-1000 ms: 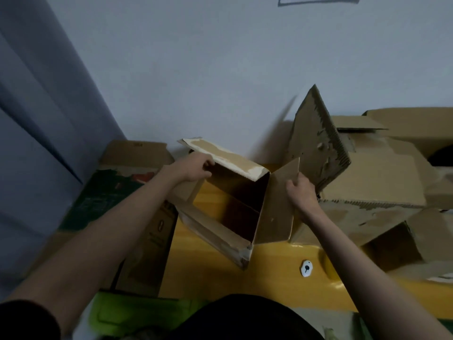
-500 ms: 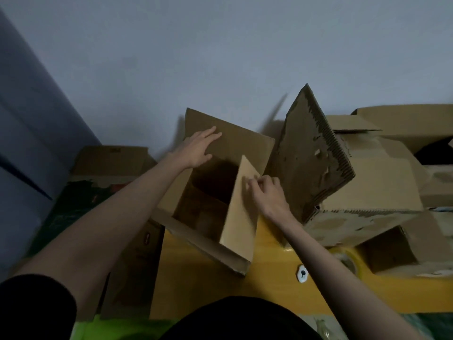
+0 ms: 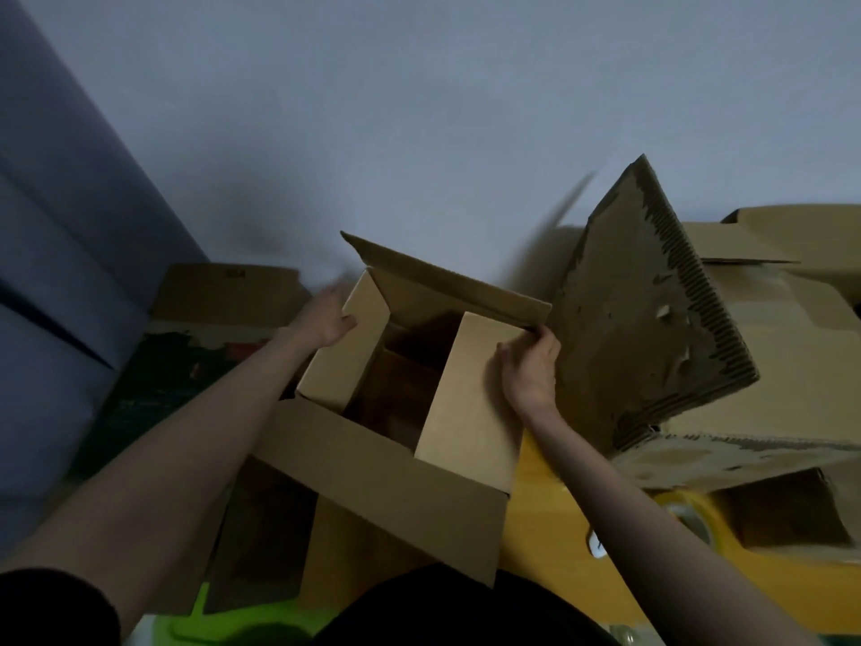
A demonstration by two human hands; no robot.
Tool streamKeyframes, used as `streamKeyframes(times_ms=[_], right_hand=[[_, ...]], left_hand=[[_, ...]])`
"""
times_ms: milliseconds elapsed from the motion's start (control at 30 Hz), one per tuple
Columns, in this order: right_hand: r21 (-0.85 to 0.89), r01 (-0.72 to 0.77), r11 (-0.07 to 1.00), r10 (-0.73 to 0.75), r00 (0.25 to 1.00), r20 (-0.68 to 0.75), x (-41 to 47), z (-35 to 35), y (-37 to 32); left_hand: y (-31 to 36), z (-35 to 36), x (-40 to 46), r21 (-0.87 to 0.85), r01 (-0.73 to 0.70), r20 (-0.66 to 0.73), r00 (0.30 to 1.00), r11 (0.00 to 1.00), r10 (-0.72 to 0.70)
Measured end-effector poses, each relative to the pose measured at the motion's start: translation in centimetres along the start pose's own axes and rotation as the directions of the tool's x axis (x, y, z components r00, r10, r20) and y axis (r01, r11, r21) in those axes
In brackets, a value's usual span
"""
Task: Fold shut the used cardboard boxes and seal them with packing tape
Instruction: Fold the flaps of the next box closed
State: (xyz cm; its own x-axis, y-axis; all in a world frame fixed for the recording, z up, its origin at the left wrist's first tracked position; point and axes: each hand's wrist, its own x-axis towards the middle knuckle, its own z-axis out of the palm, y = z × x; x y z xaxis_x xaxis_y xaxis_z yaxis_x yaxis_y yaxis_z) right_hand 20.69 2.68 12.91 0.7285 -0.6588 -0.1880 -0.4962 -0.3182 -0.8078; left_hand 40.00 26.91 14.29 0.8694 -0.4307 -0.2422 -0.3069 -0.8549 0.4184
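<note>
A plain brown cardboard box point(image 3: 386, 468) stands open in front of me on a yellow surface. Its far flap point(image 3: 447, 286) stands up and its near flap hangs towards me. My left hand point(image 3: 324, 319) grips the left side flap point(image 3: 345, 347), thumb on its inner face and fingers behind it. My right hand point(image 3: 531, 370) holds the far right corner of the right side flap point(image 3: 470, 398), which is folded in over the opening. The inside of the box is dark. A ring that looks like a roll of tape point(image 3: 689, 519) lies on the right under another box.
A torn cardboard box point(image 3: 652, 319) with a raised ragged flap crowds the right side, with more boxes behind it. Flattened boxes point(image 3: 223, 291) lie on the left beside a grey curtain point(image 3: 60, 226). A wall is close behind. A small white object point(image 3: 596, 545) sits on the yellow surface point(image 3: 550, 529).
The far flap has swung up and back. My left hand left it and took the left side flap. My right hand has laid the right side flap further in over the opening.
</note>
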Motion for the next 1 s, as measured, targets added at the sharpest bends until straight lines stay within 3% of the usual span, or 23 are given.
streamKeyframes(times_ms=[133,300,500,600,700,767,833,900,1000], right_hand=[[-0.023,-0.022,0.999,0.021,0.999,-0.050,1.6,0.3,-0.1],[-0.062,-0.065,0.996,0.059,0.995,-0.085,3.0,-0.4,0.2],[0.186,0.082,0.979,-0.044,0.978,-0.203,3.3,-0.3,-1.1],[0.188,0.067,0.980,-0.022,0.972,-0.233,4.7,-0.5,-2.1],[0.185,-0.034,0.982,0.073,0.976,-0.205,6.8,-1.0,-2.7],[0.188,-0.054,0.981,0.091,0.977,-0.193,7.9,-1.0,-2.5],[0.193,-0.044,0.980,0.082,0.977,-0.194,8.4,-0.9,-2.2],[0.204,-0.035,0.978,0.076,0.978,-0.195,8.6,-0.7,-1.8],[0.210,-0.016,0.978,0.060,0.977,-0.203,8.6,-0.7,-1.6]], left_hand=[[-0.8,1.7,-0.7,-0.008,0.114,0.007,0.994,0.993,-0.114],[-0.8,1.8,-2.3,-0.054,0.052,0.041,0.998,0.997,-0.050],[1.7,0.2,-2.4,-0.301,-0.028,-0.278,0.959,0.953,-0.060],[2.5,-0.4,-1.6,-0.205,-0.019,-0.315,0.948,0.978,-0.048],[3.1,0.1,-1.2,0.073,-0.023,-0.350,0.935,0.997,0.048],[3.9,1.0,-1.2,0.315,-0.105,-0.295,0.934,0.943,0.202],[5.0,2.3,-0.8,0.575,-0.214,-0.119,0.933,0.790,0.339],[5.7,3.3,-0.1,0.731,-0.306,0.076,0.925,0.609,0.373],[6.2,4.7,1.1,0.790,-0.463,0.354,0.880,0.401,0.318]])
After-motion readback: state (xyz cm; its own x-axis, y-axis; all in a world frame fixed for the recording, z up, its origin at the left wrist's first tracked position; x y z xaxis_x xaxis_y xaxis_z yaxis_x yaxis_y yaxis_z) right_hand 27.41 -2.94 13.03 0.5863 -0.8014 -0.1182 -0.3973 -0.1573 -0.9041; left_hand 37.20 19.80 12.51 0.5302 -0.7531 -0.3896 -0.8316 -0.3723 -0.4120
